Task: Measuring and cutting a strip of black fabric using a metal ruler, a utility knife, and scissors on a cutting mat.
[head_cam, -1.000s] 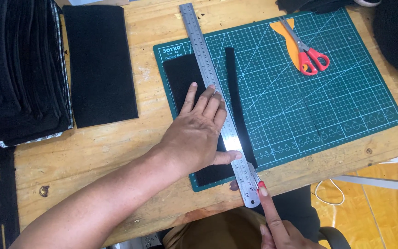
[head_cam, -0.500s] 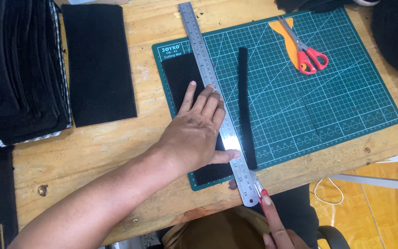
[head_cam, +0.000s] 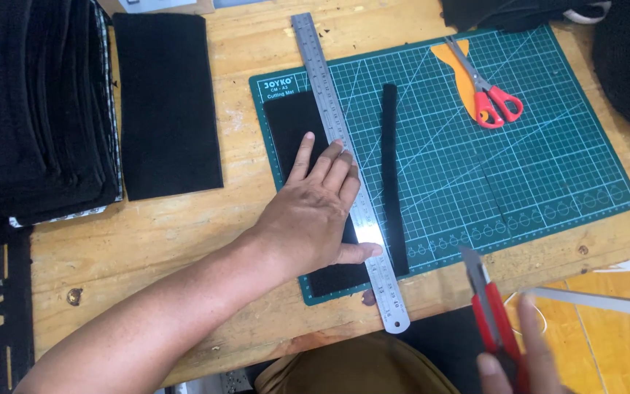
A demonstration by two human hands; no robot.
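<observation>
— Head view: where's the left hand (head_cam: pixel 313 215)?
— Flat, fingers spread, pressing the steel ruler (head_cam: pixel 348 164) on black fabric (head_cam: pixel 297 124), on the cutting mat (head_cam: pixel 534 182).
— And the right hand (head_cam: pixel 523 361)?
— Blurred, closed around a red utility knife (head_cam: pixel 491 310) off the mat's near edge.

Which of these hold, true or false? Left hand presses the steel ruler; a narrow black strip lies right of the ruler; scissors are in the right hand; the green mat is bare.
1. The left hand presses the long steel ruler: true.
2. A narrow black fabric strip lies right of the ruler: true.
3. The right hand holds scissors: false; it holds a red utility knife, and the red-handled scissors lie on the mat.
4. The green cutting mat is bare: false.
</observation>
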